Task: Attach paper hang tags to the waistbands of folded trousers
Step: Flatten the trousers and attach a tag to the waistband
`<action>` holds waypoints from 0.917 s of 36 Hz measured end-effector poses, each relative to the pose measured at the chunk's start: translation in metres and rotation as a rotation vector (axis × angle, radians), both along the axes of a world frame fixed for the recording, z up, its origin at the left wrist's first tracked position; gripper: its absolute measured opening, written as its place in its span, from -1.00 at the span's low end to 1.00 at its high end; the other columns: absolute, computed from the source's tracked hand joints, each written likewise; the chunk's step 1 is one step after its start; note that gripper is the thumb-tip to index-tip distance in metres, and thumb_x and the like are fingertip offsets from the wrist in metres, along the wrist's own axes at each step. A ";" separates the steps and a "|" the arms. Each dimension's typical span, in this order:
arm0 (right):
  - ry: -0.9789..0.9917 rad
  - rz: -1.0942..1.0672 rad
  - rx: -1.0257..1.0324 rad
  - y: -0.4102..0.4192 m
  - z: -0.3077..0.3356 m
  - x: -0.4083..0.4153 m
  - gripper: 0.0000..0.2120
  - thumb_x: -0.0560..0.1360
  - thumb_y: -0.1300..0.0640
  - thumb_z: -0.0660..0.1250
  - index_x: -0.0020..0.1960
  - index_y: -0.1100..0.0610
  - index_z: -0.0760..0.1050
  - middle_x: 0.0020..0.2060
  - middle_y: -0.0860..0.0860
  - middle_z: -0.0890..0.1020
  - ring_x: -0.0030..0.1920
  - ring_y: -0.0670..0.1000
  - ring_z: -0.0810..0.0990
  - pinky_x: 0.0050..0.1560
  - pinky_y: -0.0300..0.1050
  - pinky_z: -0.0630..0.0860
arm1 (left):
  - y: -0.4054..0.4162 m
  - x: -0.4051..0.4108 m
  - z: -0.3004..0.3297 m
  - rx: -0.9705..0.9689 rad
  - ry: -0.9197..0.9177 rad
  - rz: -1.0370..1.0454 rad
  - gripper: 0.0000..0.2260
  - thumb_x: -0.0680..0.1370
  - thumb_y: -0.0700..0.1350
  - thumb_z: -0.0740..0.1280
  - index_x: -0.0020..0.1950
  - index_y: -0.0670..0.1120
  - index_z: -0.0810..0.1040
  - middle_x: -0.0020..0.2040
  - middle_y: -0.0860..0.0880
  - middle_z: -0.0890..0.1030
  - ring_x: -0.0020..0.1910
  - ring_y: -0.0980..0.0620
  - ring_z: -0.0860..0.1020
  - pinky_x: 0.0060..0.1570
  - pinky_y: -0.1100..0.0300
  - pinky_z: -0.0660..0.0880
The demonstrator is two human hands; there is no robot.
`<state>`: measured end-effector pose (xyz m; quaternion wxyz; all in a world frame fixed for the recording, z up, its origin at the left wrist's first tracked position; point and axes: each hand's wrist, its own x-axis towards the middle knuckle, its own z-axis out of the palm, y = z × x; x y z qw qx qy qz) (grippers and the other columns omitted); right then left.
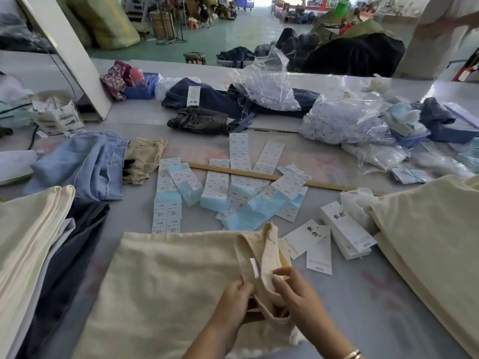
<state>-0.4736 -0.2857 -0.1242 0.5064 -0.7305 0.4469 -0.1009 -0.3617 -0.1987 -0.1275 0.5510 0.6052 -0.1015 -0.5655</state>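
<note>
Cream folded trousers [168, 281] lie on the table in front of me, the waistband [261, 255] turned up at their right end, a small white label showing inside it. My left hand [233, 304] pinches the waistband's near edge. My right hand [298, 294] grips the same waistband fabric from the right, fingers curled over it. Loose white paper hang tags [315, 246] lie just right of the waistband, beside a stack of hang tags [346, 233]. Sheets of size stickers [217, 187] are spread across the table's middle.
More cream trousers are piled at the left [28, 242] and right [430, 242]. A wooden ruler [259, 174] crosses the sticker sheets. Blue and dark jeans [228, 99], plastic bags of fasteners [337, 120] and a blue basket [141, 86] sit farther back. A person [440, 29] stands at the far right.
</note>
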 end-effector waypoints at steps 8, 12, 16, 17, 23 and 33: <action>0.180 0.154 -0.196 -0.005 -0.004 0.001 -0.42 0.45 -0.19 0.32 0.42 -0.15 0.24 -0.38 -0.13 0.49 -0.36 -0.22 0.47 -0.34 -0.34 0.35 | 0.001 -0.001 0.006 -0.008 0.055 -0.089 -0.71 0.55 -0.21 0.17 -0.02 -0.18 0.70 -0.09 -0.19 0.68 -0.16 -0.04 0.63 -0.09 0.05 0.60; 0.216 0.186 -0.281 -0.002 -0.001 0.001 -0.42 0.47 -0.16 0.25 0.47 -0.17 0.22 -0.18 -0.17 0.56 -0.26 -0.22 0.42 -0.26 -0.36 0.30 | -0.004 0.007 0.009 -0.024 0.095 -0.101 -0.65 0.61 0.03 0.18 0.13 -0.15 0.66 0.01 -0.22 0.68 -0.09 -0.09 0.64 -0.04 0.02 0.59; 0.249 0.236 -0.304 -0.004 0.002 0.002 -0.44 0.48 -0.12 0.22 0.47 -0.19 0.21 0.08 -0.04 0.61 -0.16 -0.17 0.41 -0.19 -0.31 0.30 | -0.010 0.012 0.012 0.007 0.010 -0.073 -0.73 0.63 0.02 0.22 0.15 -0.10 0.61 -0.04 -0.16 0.70 -0.16 -0.06 0.68 -0.23 0.10 0.59; 0.260 0.247 -0.314 -0.005 0.002 0.002 -0.45 0.49 -0.08 0.21 0.47 -0.19 0.21 0.08 -0.04 0.62 -0.15 -0.15 0.43 -0.18 -0.30 0.30 | -0.011 0.012 0.011 0.021 -0.002 -0.056 -0.76 0.63 -0.02 0.21 0.11 -0.11 0.62 -0.08 -0.14 0.71 -0.20 -0.03 0.68 -0.27 0.13 0.58; 0.239 0.223 -0.340 -0.017 0.005 0.006 -0.69 0.57 0.03 0.10 0.24 -0.16 0.49 -0.05 -0.15 0.54 -0.12 -0.16 0.45 -0.17 -0.31 0.36 | -0.011 0.009 0.003 0.081 -0.023 0.052 -0.77 0.61 -0.15 0.23 -0.01 -0.23 0.64 -0.15 -0.18 0.69 -0.22 -0.02 0.65 -0.19 0.13 0.61; 0.315 0.145 -0.362 -0.033 0.001 0.012 -0.67 0.61 -0.11 0.10 -0.18 0.06 0.45 -0.28 -0.03 0.58 -0.20 0.03 0.53 -0.17 -0.06 0.42 | -0.005 -0.002 -0.004 -0.001 0.049 0.113 -0.76 0.62 -0.23 0.24 -0.10 -0.24 0.67 -0.08 -0.28 0.68 -0.12 -0.15 0.67 -0.04 0.00 0.61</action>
